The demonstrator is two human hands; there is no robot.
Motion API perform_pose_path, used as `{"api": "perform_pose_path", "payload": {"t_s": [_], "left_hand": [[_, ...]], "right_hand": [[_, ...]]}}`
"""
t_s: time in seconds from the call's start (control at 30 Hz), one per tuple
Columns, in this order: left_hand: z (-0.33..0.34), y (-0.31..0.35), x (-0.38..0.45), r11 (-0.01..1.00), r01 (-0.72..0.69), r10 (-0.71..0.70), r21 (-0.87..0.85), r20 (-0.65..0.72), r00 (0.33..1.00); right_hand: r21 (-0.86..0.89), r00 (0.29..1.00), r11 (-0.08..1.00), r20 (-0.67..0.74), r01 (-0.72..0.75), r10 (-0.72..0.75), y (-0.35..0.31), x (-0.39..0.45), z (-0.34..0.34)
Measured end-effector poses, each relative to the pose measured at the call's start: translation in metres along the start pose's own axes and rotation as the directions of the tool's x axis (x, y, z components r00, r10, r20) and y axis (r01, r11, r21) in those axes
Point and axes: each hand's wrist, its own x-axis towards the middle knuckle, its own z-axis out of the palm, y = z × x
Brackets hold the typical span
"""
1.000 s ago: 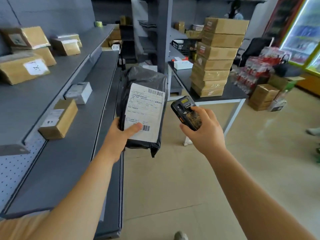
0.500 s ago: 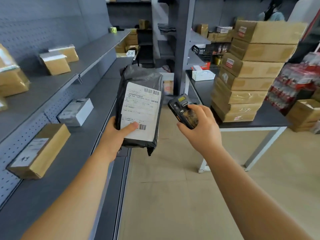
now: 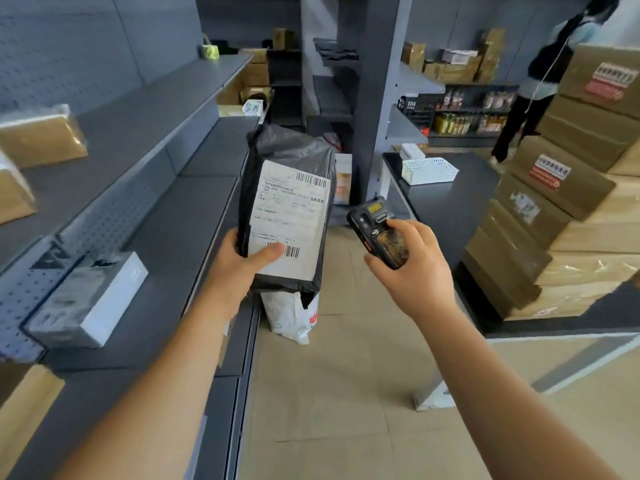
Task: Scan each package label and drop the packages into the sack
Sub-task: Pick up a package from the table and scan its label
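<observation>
Grey metal shelving (image 3: pixel 145 216) lined the aisle. The left hand (image 3: pixel 239 265) gripped a black plastic label-faced parcel (image 3: pixel 287 216); the right hand (image 3: pixel 412 268) grasped a black handheld scanner (image 3: pixel 377 230). Scanning appeared underway; the white woven sack (image 3: pixel 294 317) drop follows.

Parcel pickup depot w/ a shop corner, by the look of it. Grey metal shelving (image 3: pixel 145 133) along the left, taped cardboard pkgs (image 3: pixel 41 140) dotted on it. Tall stack of brown cartons (image 3: pixel 561 202) on a dark table (image 3: pixel 446 202) at right. Further back, a rack of bottled goods (image 3: pixel 464 121), more boxes (image 3: pixel 457 69) up on shelves.
</observation>
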Motion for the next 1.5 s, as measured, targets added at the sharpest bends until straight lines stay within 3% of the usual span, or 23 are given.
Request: {"api": "perform_pose_path", "payload": {"t_s": [0.33,0.57,0.77,1.0,1.23,1.5], "left_hand": [[0.069,-0.035,0.193,0.998,0.063,-0.064,0.03,0.034,0.997],[0.104,-0.061,0.322,0.984,0.166,-0.161,0.069,-0.073,0.984],[0.096,-0.091,0.406,0.963,0.255,-0.237,0.084,-0.178,0.955],[0.048,-0.149,0.494,0.916,0.387,-0.36,0.1,-0.217,0.907],[-0.005,-0.239,0.569,0.808,0.569,-0.543,0.154,-0.182,0.82],[-0.022,-0.328,0.593,0.676,0.697,-0.657,0.239,-0.232,0.718]], "right_hand": [[-0.025,0.997,0.997,0.031,-0.076,0.077,0.084,0.159,0.079],[0.025,0.986,0.997,0.156,-0.069,0.064,0.151,0.279,0.156],[-0.003,0.956,0.998,0.287,-0.064,0.062,0.179,0.355,0.235],[-0.025,0.876,0.994,0.47,-0.107,0.106,0.19,0.393,0.354],[-0.113,0.768,0.964,0.584,-0.242,0.261,0.212,0.392,0.475],[-0.215,0.642,0.938,0.686,-0.271,0.343,0.248,0.382,0.565]]}}
